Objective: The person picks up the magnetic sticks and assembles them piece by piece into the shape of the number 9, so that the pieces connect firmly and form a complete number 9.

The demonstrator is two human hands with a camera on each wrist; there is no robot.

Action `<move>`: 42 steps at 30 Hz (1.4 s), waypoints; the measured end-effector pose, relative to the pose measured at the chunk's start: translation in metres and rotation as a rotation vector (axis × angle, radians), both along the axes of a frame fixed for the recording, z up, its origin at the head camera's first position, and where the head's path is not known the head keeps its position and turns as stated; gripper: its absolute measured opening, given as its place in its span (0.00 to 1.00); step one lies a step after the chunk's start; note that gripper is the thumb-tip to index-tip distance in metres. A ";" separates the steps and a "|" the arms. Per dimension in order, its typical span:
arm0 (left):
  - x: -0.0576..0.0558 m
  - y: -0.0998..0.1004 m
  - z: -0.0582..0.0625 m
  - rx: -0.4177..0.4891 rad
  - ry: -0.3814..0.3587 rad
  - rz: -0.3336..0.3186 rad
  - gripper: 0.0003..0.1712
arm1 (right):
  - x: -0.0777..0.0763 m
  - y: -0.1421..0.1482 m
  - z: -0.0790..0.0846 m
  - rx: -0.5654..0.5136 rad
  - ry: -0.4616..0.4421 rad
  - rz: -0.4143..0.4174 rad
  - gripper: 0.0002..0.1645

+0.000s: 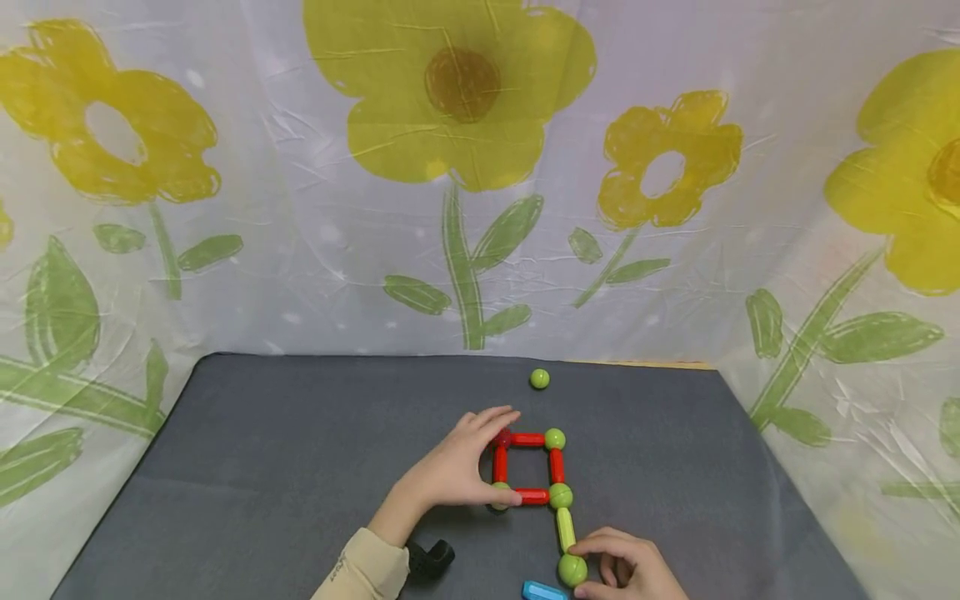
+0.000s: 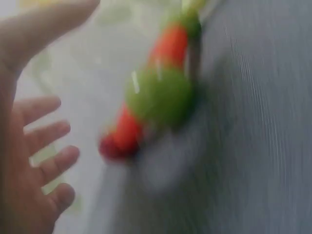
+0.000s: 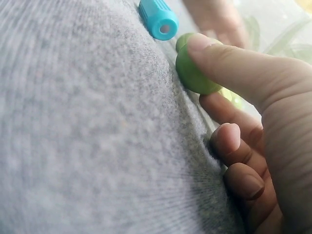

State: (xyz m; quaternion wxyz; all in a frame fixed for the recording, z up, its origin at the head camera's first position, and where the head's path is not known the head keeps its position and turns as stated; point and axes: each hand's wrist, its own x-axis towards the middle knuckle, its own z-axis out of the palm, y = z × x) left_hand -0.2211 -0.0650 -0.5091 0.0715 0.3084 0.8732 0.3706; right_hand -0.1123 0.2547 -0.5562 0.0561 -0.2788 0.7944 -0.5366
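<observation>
A square of red rods [image 1: 557, 467] joined by balls lies flat on the dark cloth. Its far left corner is a red ball [image 1: 503, 438]; the others are green, such as the near right ball [image 1: 560, 496]. From that corner a yellow-green rod [image 1: 566, 530] runs toward me to a green end ball [image 1: 572, 571]. My right hand [image 1: 633, 568] pinches this end ball between thumb and index finger; the other fingers curl below. My left hand [image 1: 459, 467] spreads around the square's left side, its thumb partly covering the near left ball. The left wrist view, blurred, shows these fingers apart from the balls.
A blue rod [image 1: 543, 591] lies left of the end ball, at the frame's bottom edge. One loose green ball [image 1: 539, 379] sits near the table's far edge. Beside the left sleeve is a black object [image 1: 431, 560]. A flower-printed curtain [image 1: 330, 250] hangs behind the table [image 1: 285, 450].
</observation>
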 end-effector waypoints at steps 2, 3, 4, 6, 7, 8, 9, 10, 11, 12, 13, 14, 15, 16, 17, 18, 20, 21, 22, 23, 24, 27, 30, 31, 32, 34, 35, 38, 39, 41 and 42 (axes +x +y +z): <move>-0.006 -0.011 -0.014 -0.023 -0.062 0.023 0.68 | 0.000 0.001 0.001 0.016 -0.025 -0.004 0.19; -0.008 -0.015 -0.021 -0.035 -0.081 0.026 0.71 | 0.000 0.001 0.001 0.022 -0.036 -0.005 0.19; -0.010 -0.018 -0.026 -0.042 -0.090 0.022 0.72 | 0.000 0.001 0.002 0.025 -0.044 -0.006 0.19; -0.013 -0.021 -0.034 -0.044 -0.090 0.011 0.73 | 0.000 0.001 0.002 0.030 -0.050 -0.007 0.19; -0.013 -0.021 -0.037 -0.039 -0.086 0.008 0.72 | 0.000 0.001 0.002 0.030 -0.050 -0.008 0.19; -0.014 -0.021 -0.038 -0.028 -0.082 0.007 0.72 | 0.000 0.001 0.002 0.031 -0.049 -0.008 0.19; -0.014 -0.021 -0.039 -0.018 -0.077 0.007 0.71 | 0.000 0.002 0.002 0.031 -0.047 -0.008 0.19; -0.013 -0.021 -0.039 -0.010 -0.071 0.010 0.70 | 0.000 0.002 0.002 0.031 -0.044 -0.008 0.19; -0.013 -0.020 -0.039 -0.008 -0.067 0.014 0.70 | 0.000 0.002 0.002 0.030 -0.046 -0.008 0.19; -0.013 -0.020 -0.039 -0.010 -0.063 0.018 0.70 | 0.000 0.002 0.002 0.026 -0.049 -0.010 0.19; -0.013 -0.020 -0.039 -0.011 -0.061 0.021 0.70 | 0.000 0.001 0.003 0.020 -0.061 -0.017 0.19; -0.012 -0.020 -0.039 -0.014 -0.059 0.022 0.70 | 0.000 0.001 0.005 0.018 -0.081 -0.029 0.19; -0.012 -0.020 -0.039 -0.016 -0.057 0.024 0.70 | 0.000 0.000 0.007 0.018 -0.100 -0.040 0.18; -0.012 -0.020 -0.039 -0.017 -0.055 0.025 0.70 | -0.001 0.000 0.010 0.028 -0.134 -0.059 0.19; -0.012 -0.020 -0.039 -0.018 -0.056 0.025 0.70 | -0.002 -0.001 0.013 0.036 -0.166 -0.079 0.19; -0.012 -0.020 -0.040 -0.019 -0.058 0.025 0.70 | -0.004 -0.001 0.015 0.049 -0.184 -0.098 0.20; -0.012 -0.021 -0.040 -0.020 -0.061 0.024 0.70 | -0.011 -0.002 0.020 0.089 -0.201 -0.135 0.22; -0.012 -0.021 -0.040 -0.021 -0.060 0.023 0.70 | -0.015 -0.002 0.021 0.106 -0.187 -0.149 0.24; -0.012 -0.021 -0.041 -0.024 -0.061 0.023 0.70 | -0.020 -0.003 0.023 0.120 -0.173 -0.166 0.26; -0.012 -0.021 -0.041 -0.026 -0.062 0.023 0.70 | -0.026 -0.002 0.023 0.121 -0.138 -0.178 0.28; -0.012 -0.021 -0.041 -0.028 -0.062 0.024 0.70 | -0.032 -0.002 0.024 0.123 -0.103 -0.190 0.30; -0.013 -0.020 -0.042 -0.031 -0.056 0.023 0.70 | -0.052 -0.003 0.024 0.114 -0.021 -0.225 0.36; -0.013 -0.019 -0.041 -0.028 -0.063 0.022 0.70 | -0.073 -0.006 0.022 0.112 0.058 -0.221 0.41; -0.013 -0.019 -0.041 -0.026 -0.067 0.019 0.70 | -0.078 -0.007 0.021 0.117 0.082 -0.214 0.42; -0.013 -0.019 -0.041 -0.024 -0.071 0.016 0.70 | -0.083 -0.008 0.019 0.122 0.103 -0.202 0.43; -0.012 -0.019 -0.041 -0.021 -0.080 0.012 0.70 | -0.090 -0.012 0.016 0.135 0.129 -0.179 0.45; -0.012 -0.019 -0.041 -0.020 -0.081 0.010 0.70 | -0.093 -0.014 0.015 0.144 0.134 -0.173 0.46; -0.011 -0.019 -0.040 -0.020 -0.081 0.011 0.70 | -0.099 -0.020 0.011 0.183 0.137 -0.145 0.50; -0.011 -0.019 -0.040 -0.024 -0.077 0.014 0.70 | -0.100 -0.022 0.010 0.198 0.140 -0.136 0.51; -0.010 -0.021 -0.039 -0.029 -0.074 0.023 0.70 | -0.102 -0.024 0.008 0.230 0.148 -0.118 0.53; -0.010 -0.021 -0.039 -0.033 -0.070 0.027 0.70 | -0.103 -0.025 0.008 0.244 0.152 -0.109 0.53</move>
